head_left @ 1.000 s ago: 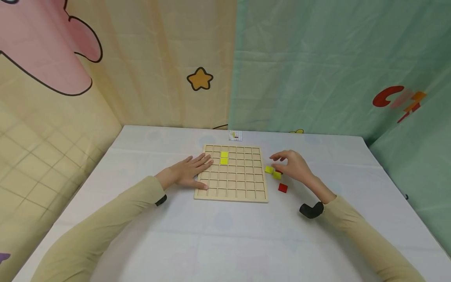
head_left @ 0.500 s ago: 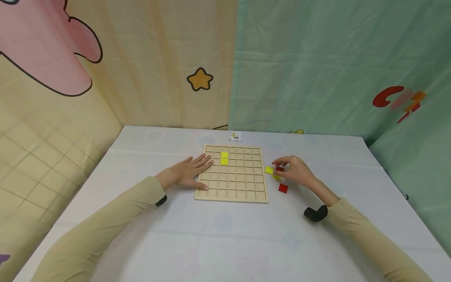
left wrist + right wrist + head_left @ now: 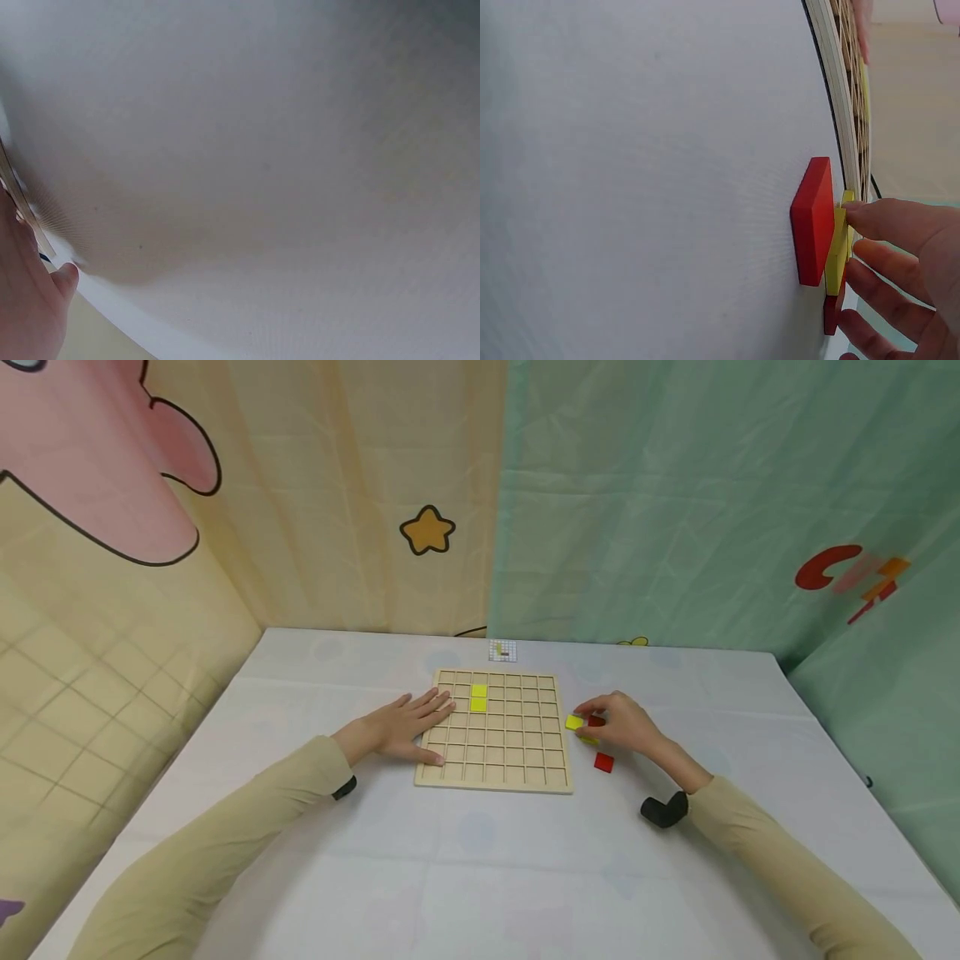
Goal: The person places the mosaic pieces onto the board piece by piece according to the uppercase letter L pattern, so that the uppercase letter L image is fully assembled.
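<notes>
My left hand (image 3: 401, 727) lies spread on the left edge of the wooden grid board (image 3: 517, 747), its fingers straight. Two yellow tiles (image 3: 478, 697) sit one below the other in the board's upper cells. Right of the board, my right hand (image 3: 626, 722) has its thumb and forefinger at opposite sides of a loose yellow tile (image 3: 573, 722), pinching it where it lies. Another yellow tile (image 3: 836, 255) is under the thumb, partly hidden in the head view. One red tile (image 3: 596, 722) shows beneath the hand, and another red tile (image 3: 603, 762) lies closer to the front.
A small printed card (image 3: 502, 650) with a coloured grid pattern lies behind the board. White cloth covers the table (image 3: 480, 877). Printed curtains (image 3: 637, 502) hang along its back and sides. A black wrist mount (image 3: 663, 811) is on the right forearm.
My right hand lowered to the loose tiles and drew slightly right, then moved left so its fingertips came around the yellow tile nearest the board. The left hand stayed in place.
</notes>
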The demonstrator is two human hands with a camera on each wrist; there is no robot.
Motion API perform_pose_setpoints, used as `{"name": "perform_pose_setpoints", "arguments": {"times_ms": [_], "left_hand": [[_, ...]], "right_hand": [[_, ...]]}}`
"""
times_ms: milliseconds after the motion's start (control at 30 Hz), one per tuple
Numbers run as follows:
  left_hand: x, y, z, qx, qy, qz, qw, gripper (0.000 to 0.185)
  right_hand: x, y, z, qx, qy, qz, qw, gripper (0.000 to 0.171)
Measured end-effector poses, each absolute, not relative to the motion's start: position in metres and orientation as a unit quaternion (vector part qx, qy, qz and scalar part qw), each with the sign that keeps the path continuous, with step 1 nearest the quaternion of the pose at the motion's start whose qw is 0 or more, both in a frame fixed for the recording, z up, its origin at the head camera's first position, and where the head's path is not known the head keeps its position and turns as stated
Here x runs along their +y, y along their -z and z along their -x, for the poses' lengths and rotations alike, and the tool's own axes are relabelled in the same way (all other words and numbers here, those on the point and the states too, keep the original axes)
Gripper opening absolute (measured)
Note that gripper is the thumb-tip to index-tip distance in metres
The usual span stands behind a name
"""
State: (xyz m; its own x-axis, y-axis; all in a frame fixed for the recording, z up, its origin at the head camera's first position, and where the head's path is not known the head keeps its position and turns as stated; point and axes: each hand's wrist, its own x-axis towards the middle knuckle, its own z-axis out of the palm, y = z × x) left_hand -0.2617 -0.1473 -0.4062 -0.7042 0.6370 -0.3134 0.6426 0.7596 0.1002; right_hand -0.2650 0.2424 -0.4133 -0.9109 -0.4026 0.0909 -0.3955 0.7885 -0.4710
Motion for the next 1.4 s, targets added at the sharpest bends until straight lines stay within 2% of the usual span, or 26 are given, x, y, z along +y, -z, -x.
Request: {"name": "perform_pose_setpoints", "arguments": {"times_ms": [533,900,1400], "left_hand": [[-0.147,0.406,0.262,0.924,0.013,-0.342,0.169,0.097],[-0.147,0.403,0.261,0.924,0.011,-0.346,0.165,0.098],[-0.148,0.407,0.263,0.923,0.004,-0.347,0.167,0.098]], "right_hand": [[0.236,0.405,0.266,0.964,0.185,0.188,0.017,0.03],[0.236,0.402,0.267,0.967,0.178,0.184,-0.008,0.029],[0.209,0.396,0.259,0.947,0.227,0.209,-0.094,0.029]]}}
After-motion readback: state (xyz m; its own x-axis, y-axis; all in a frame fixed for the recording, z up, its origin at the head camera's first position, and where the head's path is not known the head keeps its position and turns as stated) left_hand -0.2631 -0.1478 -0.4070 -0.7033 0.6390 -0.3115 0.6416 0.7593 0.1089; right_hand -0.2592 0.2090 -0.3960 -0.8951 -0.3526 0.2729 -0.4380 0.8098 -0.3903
